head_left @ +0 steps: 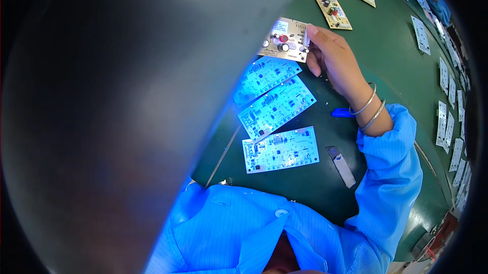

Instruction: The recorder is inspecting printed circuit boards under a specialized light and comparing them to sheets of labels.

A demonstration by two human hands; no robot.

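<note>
My right hand (335, 60) grips the right edge of a tan circuit board (292, 53) between thumb and fingers. Round capacitors, a red part and a white label show on its upper side. The board's left end is hidden behind a large dark grey shape that covers the left of the view. Just below it, partly overlapping, lie two circuit boards lit bright blue, an upper one (269, 77) and a lower one (279, 106). Nearer to me is another blue-lit board (282, 151). My left hand does not show.
A blue pen-like object (343, 113) lies beside my right wrist, and a flat grey blade-like strip (341, 168) nearer me. Tan boards with parts (331, 9) rest farther off on the green table (384, 53). Several pale boards (442, 121) line the right side.
</note>
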